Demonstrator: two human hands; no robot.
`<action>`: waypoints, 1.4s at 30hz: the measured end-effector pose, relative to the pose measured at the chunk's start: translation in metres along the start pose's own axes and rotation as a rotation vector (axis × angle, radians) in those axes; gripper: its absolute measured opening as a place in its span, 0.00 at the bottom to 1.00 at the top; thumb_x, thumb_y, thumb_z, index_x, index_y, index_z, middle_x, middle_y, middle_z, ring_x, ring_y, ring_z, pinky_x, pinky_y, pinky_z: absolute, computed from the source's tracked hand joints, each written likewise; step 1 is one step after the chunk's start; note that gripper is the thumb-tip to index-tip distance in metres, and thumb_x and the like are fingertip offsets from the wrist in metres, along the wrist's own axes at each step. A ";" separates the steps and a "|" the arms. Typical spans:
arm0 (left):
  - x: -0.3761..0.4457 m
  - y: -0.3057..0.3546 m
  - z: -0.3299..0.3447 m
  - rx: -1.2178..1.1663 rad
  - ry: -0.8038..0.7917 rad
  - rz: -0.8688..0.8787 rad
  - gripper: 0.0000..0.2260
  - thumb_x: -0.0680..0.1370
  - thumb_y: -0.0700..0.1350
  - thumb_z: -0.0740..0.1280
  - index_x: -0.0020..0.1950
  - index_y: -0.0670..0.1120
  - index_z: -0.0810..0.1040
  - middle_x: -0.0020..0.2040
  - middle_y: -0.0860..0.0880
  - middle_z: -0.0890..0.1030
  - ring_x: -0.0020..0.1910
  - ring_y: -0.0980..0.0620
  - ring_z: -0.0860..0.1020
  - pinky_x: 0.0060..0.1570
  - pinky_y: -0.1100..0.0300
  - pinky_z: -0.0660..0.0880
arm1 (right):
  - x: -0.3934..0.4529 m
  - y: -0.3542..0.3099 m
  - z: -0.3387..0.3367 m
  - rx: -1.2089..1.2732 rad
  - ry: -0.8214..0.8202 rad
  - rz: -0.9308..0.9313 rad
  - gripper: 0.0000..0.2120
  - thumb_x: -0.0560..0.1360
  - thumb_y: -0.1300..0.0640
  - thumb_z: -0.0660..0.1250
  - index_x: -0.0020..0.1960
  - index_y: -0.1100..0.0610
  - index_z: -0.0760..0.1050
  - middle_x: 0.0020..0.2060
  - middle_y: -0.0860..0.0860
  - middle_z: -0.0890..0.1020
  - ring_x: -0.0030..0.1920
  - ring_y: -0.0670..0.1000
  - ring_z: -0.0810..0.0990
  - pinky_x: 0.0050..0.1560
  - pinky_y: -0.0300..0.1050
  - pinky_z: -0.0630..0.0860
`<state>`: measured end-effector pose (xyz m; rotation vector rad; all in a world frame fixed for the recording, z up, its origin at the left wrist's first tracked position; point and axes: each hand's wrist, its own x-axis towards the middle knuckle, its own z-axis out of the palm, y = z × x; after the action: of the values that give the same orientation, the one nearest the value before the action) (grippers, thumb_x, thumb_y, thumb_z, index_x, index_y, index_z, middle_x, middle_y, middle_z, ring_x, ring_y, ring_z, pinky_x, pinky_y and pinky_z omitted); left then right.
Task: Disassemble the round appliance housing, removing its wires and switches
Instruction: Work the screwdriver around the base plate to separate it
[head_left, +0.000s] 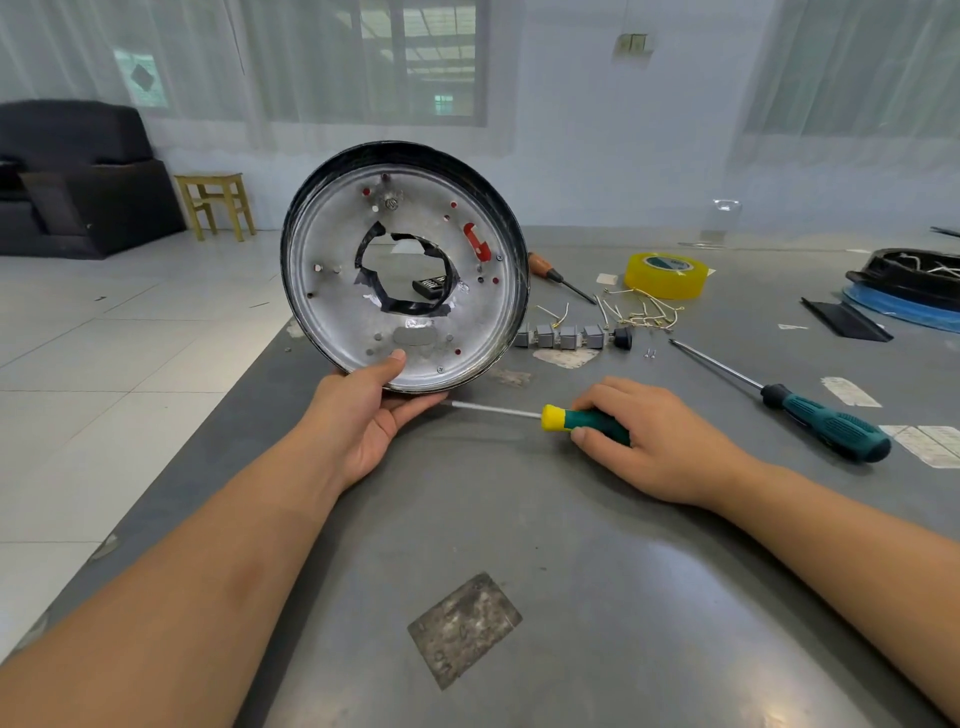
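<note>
The round black-rimmed metal appliance housing (405, 267) is held on edge above the grey desk (571, 545), its open silvery inside faced toward the camera, gripped at its lower rim by the left hand (363, 415). The green-and-yellow-handled screwdriver (566, 418), just right of the housing, lies with its shaft pointed leftward at the rim; the right hand's (654, 441) fingers are curled round its handle. The tip is best seated squarely before any turning, with the housing braced firmly.

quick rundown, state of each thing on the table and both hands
round housing: tilted up on its edge, stripped inside
left hand: grips housing's lower rim
right hand: holds yellow-green screwdriver flat on table
second screwdriver: lying loose
grey switches: removed, in a row
wires: removed, piled
tape roll: lying flat
</note>
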<state>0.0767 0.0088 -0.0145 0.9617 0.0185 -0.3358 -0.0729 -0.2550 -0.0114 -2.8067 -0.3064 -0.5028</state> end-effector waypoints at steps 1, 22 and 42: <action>0.000 0.000 0.000 0.005 0.001 0.000 0.14 0.83 0.33 0.67 0.68 0.36 0.74 0.58 0.37 0.85 0.48 0.38 0.88 0.40 0.45 0.85 | 0.000 -0.001 0.001 0.017 0.029 0.014 0.08 0.81 0.48 0.66 0.57 0.50 0.77 0.46 0.44 0.78 0.44 0.45 0.74 0.45 0.43 0.72; -0.005 -0.004 0.003 0.096 -0.025 0.073 0.19 0.83 0.32 0.67 0.74 0.39 0.71 0.64 0.37 0.83 0.57 0.36 0.85 0.41 0.45 0.85 | 0.000 -0.017 0.011 0.045 0.111 0.156 0.17 0.81 0.43 0.63 0.62 0.50 0.80 0.48 0.47 0.82 0.46 0.46 0.77 0.47 0.43 0.75; -0.008 -0.005 0.007 0.070 -0.005 0.072 0.18 0.83 0.31 0.66 0.73 0.39 0.72 0.64 0.37 0.83 0.57 0.37 0.85 0.39 0.46 0.85 | 0.001 -0.019 0.010 0.048 0.104 0.184 0.14 0.81 0.44 0.64 0.62 0.50 0.79 0.47 0.44 0.80 0.43 0.43 0.74 0.41 0.28 0.66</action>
<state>0.0667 0.0029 -0.0131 1.0282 -0.0324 -0.2737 -0.0739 -0.2342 -0.0164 -2.7161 -0.0374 -0.5876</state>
